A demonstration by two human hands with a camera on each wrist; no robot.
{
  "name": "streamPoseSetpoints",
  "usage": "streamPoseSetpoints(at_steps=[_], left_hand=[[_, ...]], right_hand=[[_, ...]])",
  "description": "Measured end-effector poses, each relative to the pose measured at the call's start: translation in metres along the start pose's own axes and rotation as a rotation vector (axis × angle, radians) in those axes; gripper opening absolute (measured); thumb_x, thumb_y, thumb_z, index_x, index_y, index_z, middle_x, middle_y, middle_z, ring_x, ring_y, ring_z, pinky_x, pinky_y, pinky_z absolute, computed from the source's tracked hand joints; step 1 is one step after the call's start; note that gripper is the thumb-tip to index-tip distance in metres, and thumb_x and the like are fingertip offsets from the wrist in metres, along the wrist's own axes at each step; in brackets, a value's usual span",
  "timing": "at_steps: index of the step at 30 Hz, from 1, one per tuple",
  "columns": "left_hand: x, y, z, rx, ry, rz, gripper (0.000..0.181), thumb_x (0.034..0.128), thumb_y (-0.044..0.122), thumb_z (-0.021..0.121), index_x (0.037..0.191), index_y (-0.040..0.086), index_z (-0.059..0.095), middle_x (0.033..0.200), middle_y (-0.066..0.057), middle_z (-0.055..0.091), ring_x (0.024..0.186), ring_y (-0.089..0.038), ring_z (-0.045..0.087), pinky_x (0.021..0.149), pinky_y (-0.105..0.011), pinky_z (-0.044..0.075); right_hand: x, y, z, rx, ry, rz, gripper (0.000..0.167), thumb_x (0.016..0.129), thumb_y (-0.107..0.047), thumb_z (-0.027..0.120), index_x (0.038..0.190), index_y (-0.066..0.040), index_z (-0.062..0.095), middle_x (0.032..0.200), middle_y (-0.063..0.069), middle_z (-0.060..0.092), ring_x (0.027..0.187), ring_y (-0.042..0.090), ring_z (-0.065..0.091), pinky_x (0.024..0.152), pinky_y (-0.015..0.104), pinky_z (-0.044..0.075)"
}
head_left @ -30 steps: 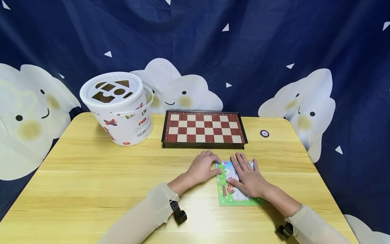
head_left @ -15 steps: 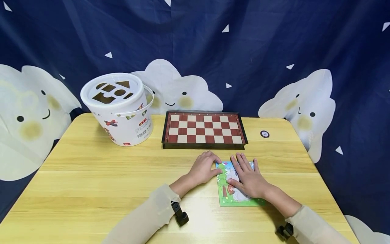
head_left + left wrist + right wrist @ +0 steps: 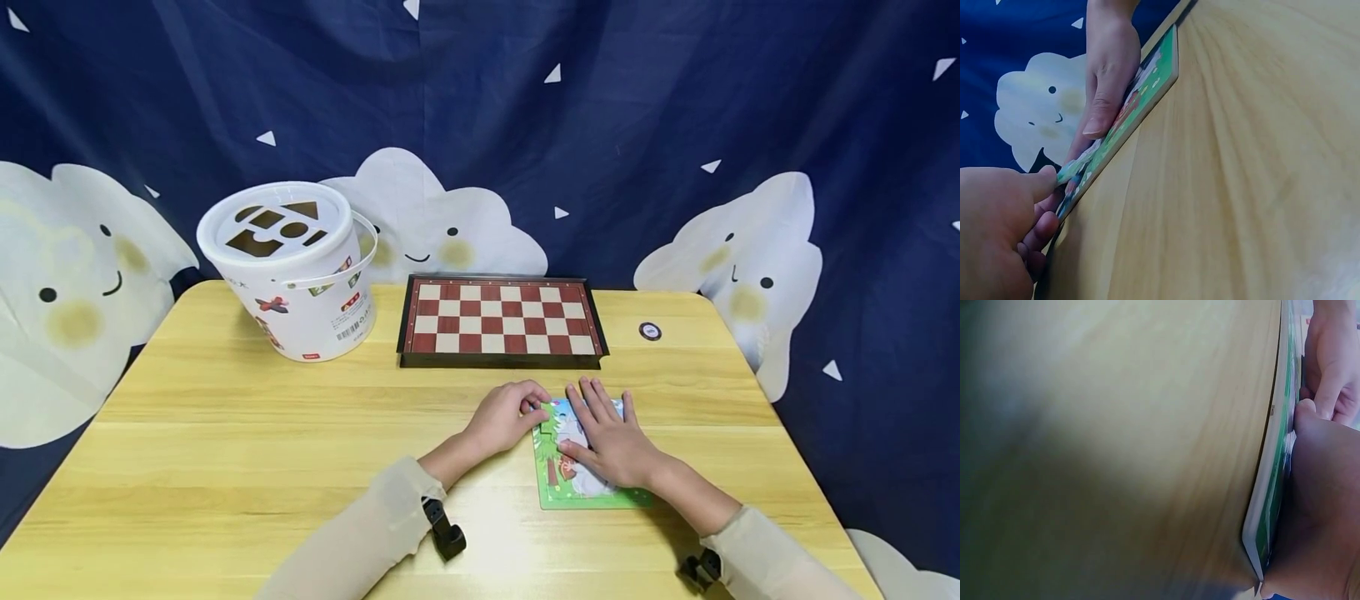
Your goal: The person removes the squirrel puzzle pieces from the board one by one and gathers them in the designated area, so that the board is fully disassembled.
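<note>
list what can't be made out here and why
- Head: part of the puzzle, covered by the right hand.
- Head: marking on the disc, too small.
- Head: inside of the bucket, dark beneath its lid.
- Left wrist: outline of the pinched piece, partly behind the left hand.

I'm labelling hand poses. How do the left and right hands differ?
The left hand pinches a raised puzzle piece; the right hand lies spread on the puzzle. The left hand is at the puzzle's far left corner; the right hand covers much of its right side. Both are bare.
</note>
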State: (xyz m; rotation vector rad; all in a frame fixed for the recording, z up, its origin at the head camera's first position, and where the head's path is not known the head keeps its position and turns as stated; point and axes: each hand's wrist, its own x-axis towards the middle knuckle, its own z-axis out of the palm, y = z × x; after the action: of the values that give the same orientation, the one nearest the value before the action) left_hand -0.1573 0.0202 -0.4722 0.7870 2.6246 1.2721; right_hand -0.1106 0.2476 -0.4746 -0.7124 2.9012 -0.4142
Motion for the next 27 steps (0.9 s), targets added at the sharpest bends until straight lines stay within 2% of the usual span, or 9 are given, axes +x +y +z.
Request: streamPoseSetpoints(at_steps=[2, 6, 10, 15, 21, 27], left_hand=[[0.000, -0.001, 0.001, -0.033, 0.007, 0.000, 0.013, 0.0964, 0.015, 0.072, 0.108, 0.011, 0.073, 0.092, 0.003, 0.071, 0.078, -0.005, 0.057, 0.072, -0.021, 0.048], [0.000, -0.003, 0.002, -0.092, 0.033, -0.006, 0.010, 0.0961, 0.012, 0.072, 0.105, 0.009, 0.074, 0.091, 0.002, 0.072, 0.076, -0.004, 0.058, 0.071, -0.020, 0.049], [0.000, -0.003, 0.002, -0.155, 0.079, -0.019, 0.009, 0.0960, 0.010, 0.072, 0.103, 0.007, 0.075, 0.090, 0.000, 0.074, 0.077, -0.007, 0.060, 0.071, -0.021, 0.050], [0.000, -0.005, -0.004, -0.227, 0.135, -0.034, 0.009, 0.0957, 0.009, 0.072, 0.103, 0.007, 0.076, 0.092, -0.001, 0.075, 0.078, -0.008, 0.061, 0.072, -0.023, 0.051], [-0.006, -0.010, -0.020, -0.263, 0.149, -0.030, 0.011, 0.0949, 0.010, 0.072, 0.105, 0.007, 0.076, 0.099, -0.003, 0.076, 0.081, -0.008, 0.062, 0.075, -0.025, 0.053], [-0.020, -0.017, -0.046, -0.239, 0.140, -0.035, 0.011, 0.0946, 0.009, 0.073, 0.105, 0.008, 0.077, 0.100, -0.003, 0.075, 0.083, -0.011, 0.064, 0.077, -0.027, 0.054]], right_hand=[[0.000, -0.001, 0.000, -0.020, -0.016, 0.011, 0.087, 0.103, -0.058, 0.045, 0.162, -0.003, 0.014, 0.167, 0.025, 0.007, 0.154, 0.044, 0.003, 0.113, 0.074, -0.003], [-0.001, -0.004, -0.003, 0.005, 0.003, 0.004, 0.085, 0.103, -0.054, 0.051, 0.161, -0.001, 0.019, 0.166, 0.027, 0.011, 0.153, 0.046, 0.007, 0.112, 0.076, -0.001], [-0.001, -0.004, -0.003, 0.035, 0.036, -0.022, 0.084, 0.103, -0.052, 0.052, 0.160, 0.000, 0.021, 0.164, 0.030, 0.014, 0.152, 0.047, 0.009, 0.111, 0.077, -0.001], [0.000, 0.000, 0.000, 0.029, 0.027, -0.019, 0.084, 0.103, -0.055, 0.049, 0.161, -0.002, 0.018, 0.165, 0.028, 0.012, 0.153, 0.045, 0.007, 0.111, 0.076, -0.002], [0.000, 0.000, 0.000, 0.037, 0.018, -0.012, 0.085, 0.104, -0.056, 0.048, 0.162, -0.003, 0.016, 0.166, 0.028, 0.010, 0.153, 0.045, 0.005, 0.111, 0.076, -0.005], [0.000, -0.001, -0.002, 0.036, 0.019, -0.014, 0.085, 0.103, -0.056, 0.048, 0.162, -0.003, 0.017, 0.166, 0.028, 0.010, 0.153, 0.044, 0.004, 0.111, 0.076, -0.005]])
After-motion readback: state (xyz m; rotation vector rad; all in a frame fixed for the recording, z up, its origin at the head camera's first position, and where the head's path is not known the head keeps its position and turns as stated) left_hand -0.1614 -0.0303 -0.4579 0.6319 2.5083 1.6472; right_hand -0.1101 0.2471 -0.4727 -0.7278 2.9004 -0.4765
